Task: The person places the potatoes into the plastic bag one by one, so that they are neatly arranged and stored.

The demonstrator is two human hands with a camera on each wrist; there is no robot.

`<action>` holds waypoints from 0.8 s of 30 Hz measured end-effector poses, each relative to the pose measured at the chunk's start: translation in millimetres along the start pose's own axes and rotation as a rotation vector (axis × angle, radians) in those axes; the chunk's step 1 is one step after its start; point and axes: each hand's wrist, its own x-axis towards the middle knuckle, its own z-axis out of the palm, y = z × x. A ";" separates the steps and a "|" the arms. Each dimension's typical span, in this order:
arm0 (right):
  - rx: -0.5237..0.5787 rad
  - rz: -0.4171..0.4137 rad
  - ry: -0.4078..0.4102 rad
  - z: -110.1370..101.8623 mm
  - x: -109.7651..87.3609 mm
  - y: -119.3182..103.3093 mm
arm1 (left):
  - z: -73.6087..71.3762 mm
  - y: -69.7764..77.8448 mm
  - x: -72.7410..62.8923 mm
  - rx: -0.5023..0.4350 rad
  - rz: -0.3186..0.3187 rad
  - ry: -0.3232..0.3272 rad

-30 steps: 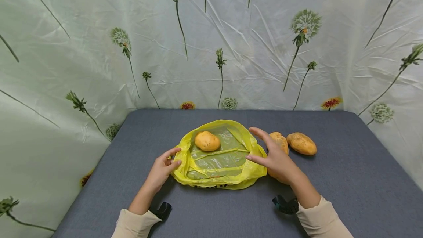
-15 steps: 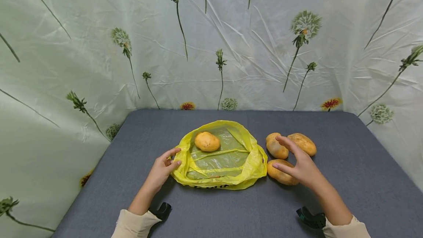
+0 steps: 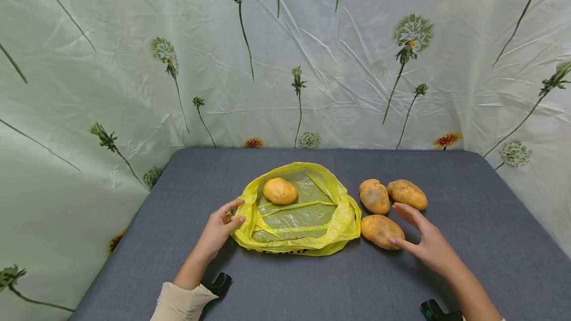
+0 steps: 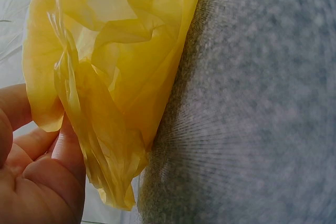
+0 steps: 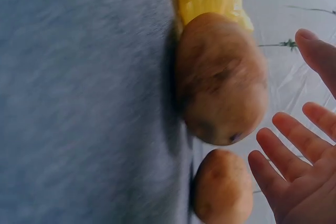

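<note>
A pale sheet (image 3: 348,53) printed with dandelions and a few red-and-yellow flowers hangs behind everything, beyond both of the person's grips, and also closes in the sides. Under the grips spreads a dark grey-blue worktop (image 3: 312,286). On it, between the 2 grips, sits a yellow plastic bag (image 3: 346,219), its mouth spread wide and facing up, its rim loosely crumpled. A cream sleeve (image 3: 180,302) runs up the forearm behind the left grip. The left grip (image 3: 218,230) is clamped on the bag's near left rim, the plastic held between thumb and fingers; some fingertips are hidden by folds. The right grip (image 3: 430,244) holds nothing: its thumb and fingers stand well apart, palm turned toward the potatoes just left of it. Of the 4 potatoes, the near potato (image 3: 382,232) is closest, just in front of the right grip's thumb and right beside the bag. The far potato (image 3: 407,194) and the middle potato (image 3: 374,196) lie side by side beyond that grip. The bagged potato (image 3: 280,191) rests inside the mouth, to the right of the left grip and farther out. A black wrist mount (image 3: 219,285) sits behind the left grip.
</note>
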 end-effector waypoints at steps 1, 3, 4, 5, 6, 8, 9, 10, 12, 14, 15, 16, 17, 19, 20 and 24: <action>0.002 0.003 -0.002 0.5 -1.5 1.5 | -0.1 0.0 0.0 -0.001 -0.001 0.001; 0.001 0.015 -0.012 1.7 -4.0 4.6 | -0.1 -0.4 0.2 -0.004 0.000 0.001; -0.003 0.022 -0.017 2.3 -5.1 6.4 | -0.1 -0.6 0.4 -0.005 0.000 0.000; -0.002 0.030 -0.021 2.9 -6.2 8.4 | 0.0 -0.9 0.6 -0.005 0.001 -0.001; -0.001 0.037 -0.025 3.5 -7.2 10.6 | 0.1 -1.1 0.8 -0.006 0.002 -0.003; -0.002 0.051 -0.028 4.3 -9.0 14.7 | 0.4 -1.4 1.0 -0.004 0.007 -0.004; 0.006 0.056 -0.029 4.6 -9.8 16.2 | 0.5 -1.6 1.1 -0.003 0.010 -0.005; 0.010 0.064 -0.030 5.0 -10.6 17.4 | 0.6 -1.7 1.1 -0.002 0.011 -0.005; 0.036 0.074 -0.036 6.1 -12.3 20.4 | 0.9 -1.7 0.9 0.000 0.010 -0.004; 0.057 0.078 -0.041 7.3 -13.8 22.2 | 0.9 -1.6 0.7 0.002 0.009 -0.002; 0.068 0.082 -0.045 7.9 -14.5 22.8 | 1.0 -1.5 0.6 0.002 0.007 -0.002; 0.075 0.086 -0.046 8.6 -15.1 23.7 | 1.0 -1.2 0.6 0.003 0.005 -0.002; 0.085 0.086 -0.046 9.2 -15.5 24.4 | 1.1 -1.0 0.4 0.004 0.004 -0.002; 0.098 0.089 -0.044 10.1 -15.9 24.6 | 1.0 -0.6 0.4 0.005 0.006 -0.002; 0.111 0.093 -0.045 10.5 -15.8 24.5 | 0.9 -0.5 0.3 0.005 0.007 -0.002; 0.170 0.101 -0.034 11.5 -14.6 25.4 | 0.3 -0.3 0.5 0.008 0.011 -0.001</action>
